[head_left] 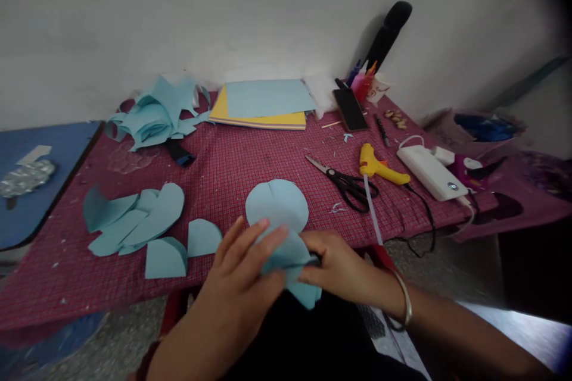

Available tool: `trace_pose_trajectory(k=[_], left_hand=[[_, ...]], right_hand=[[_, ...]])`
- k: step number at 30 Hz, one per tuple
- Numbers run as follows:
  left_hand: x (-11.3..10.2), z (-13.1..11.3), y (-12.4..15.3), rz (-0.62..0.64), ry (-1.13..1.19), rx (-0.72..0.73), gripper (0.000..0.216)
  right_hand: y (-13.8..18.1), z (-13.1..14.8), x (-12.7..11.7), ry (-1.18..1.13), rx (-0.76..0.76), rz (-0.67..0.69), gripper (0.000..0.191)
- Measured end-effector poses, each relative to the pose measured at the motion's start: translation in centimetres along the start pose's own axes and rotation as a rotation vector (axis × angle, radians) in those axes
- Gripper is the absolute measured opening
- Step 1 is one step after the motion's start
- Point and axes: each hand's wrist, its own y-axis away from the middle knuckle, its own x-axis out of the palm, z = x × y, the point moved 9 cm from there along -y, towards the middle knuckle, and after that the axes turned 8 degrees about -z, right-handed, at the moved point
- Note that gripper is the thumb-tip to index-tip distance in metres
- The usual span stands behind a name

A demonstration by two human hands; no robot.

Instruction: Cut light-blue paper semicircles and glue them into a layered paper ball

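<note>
Above my lap, at the table's front edge, my right hand (335,265) is closed on a folded light-blue paper piece (304,289). A small dark thing shows between its thumb and fingers; its kind is hidden. My left hand (245,268) reaches over the same paper with fingers stretched apart, the fingertips blurred by motion. Just beyond lies a round blue paper cut-out (277,202) on the checked cloth. Two folded quarter-round pieces, one nearer (166,259) and one farther (204,237), lie left of my left hand. Black-handled scissors (344,181) rest to the right, blades parted.
Several blue cut-outs (138,214) lie at left, with paper scraps (156,110) behind. Coloured sheets (263,104) lie by the wall. A yellow glue gun (379,166), white power bank (431,172), phone (350,109) and bottles (364,80) occupy the right side. A cord (431,220) hangs over the edge.
</note>
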Motion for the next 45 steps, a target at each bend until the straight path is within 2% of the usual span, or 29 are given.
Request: trace_pose_trajectory(k=[3, 5, 7, 10, 13, 15, 17, 21, 23, 28, 32, 36, 39, 40, 44, 45], left_hand=[[0.6, -1.2, 0.9, -0.043, -0.034, 0.095, 0.016], [0.6, -1.5, 1.3, -0.103, -0.044, 0.133, 0.015], [0.4, -1.8, 1.5, -0.17, -0.091, 0.15, 0.016], [-0.4, -1.2, 1.4, -0.312, -0.162, 0.013, 0.027], [0.3, 0.6, 1.2, -0.337, -0.052, -0.219, 0.03], [1.5, 1.4, 0.7, -0.325, 0.033, -0.265, 0.032], [2.5, 1.6, 0.0, -0.329, 0.078, -0.221, 0.037], [4.5, 0.7, -1.7, -0.261, 0.188, -0.045, 0.028], [4.9, 0.3, -1.9, -0.251, 0.221, -0.018, 0.026], [5.4, -0.4, 0.0, -0.176, 0.271, 0.085, 0.016], [6.7, 2.4, 1.9, -0.056, 0.136, -0.034, 0.019], [8.6, 4.1, 2.4, 0.087, 0.008, -0.11, 0.025], [8.9, 4.4, 1.7, 0.077, -0.019, -0.18, 0.03], [8.9, 4.5, 1.5, 0.075, -0.022, -0.204, 0.035], [9.8, 4.4, 0.9, 0.18, -0.006, -0.23, 0.059], [10.0, 4.5, 0.9, 0.207, -0.002, -0.236, 0.062]], right_hand=[[1.7, -0.2, 0.2, -0.136, -0.05, 0.066, 0.033], [2.0, -1.1, -1.1, -0.134, -0.028, -0.024, 0.039], [1.7, -2.8, -3.3, -0.117, 0.063, -0.192, 0.039], [1.0, -5.1, -5.8, -0.127, 0.193, -0.398, 0.031], [-0.1, -5.9, -6.2, -0.153, 0.241, -0.47, 0.027], [-0.8, -6.0, -5.7, -0.199, 0.257, -0.488, 0.027], [-1.3, -6.0, -5.2, -0.287, 0.278, -0.51, 0.028], [-1.7, -6.8, -4.7, -0.49, 0.373, -0.561, 0.029], [-1.5, -7.4, -5.2, -0.514, 0.417, -0.605, 0.03], [-2.1, -7.6, -8.0, -0.291, 0.357, -0.675, 0.024], [-3.5, -7.1, -8.9, -0.077, 0.298, -0.651, 0.021], [-4.2, -7.0, -8.2, -0.114, 0.292, -0.649, 0.015], [-4.3, -6.9, -7.4, -0.151, 0.286, -0.643, 0.035], [-4.2, -6.8, -7.3, -0.138, 0.272, -0.643, 0.036], [-4.4, -6.0, -7.0, 0.005, 0.192, -0.603, 0.004], [-4.4, -5.9, -7.0, 0.035, 0.179, -0.586, 0.002]])
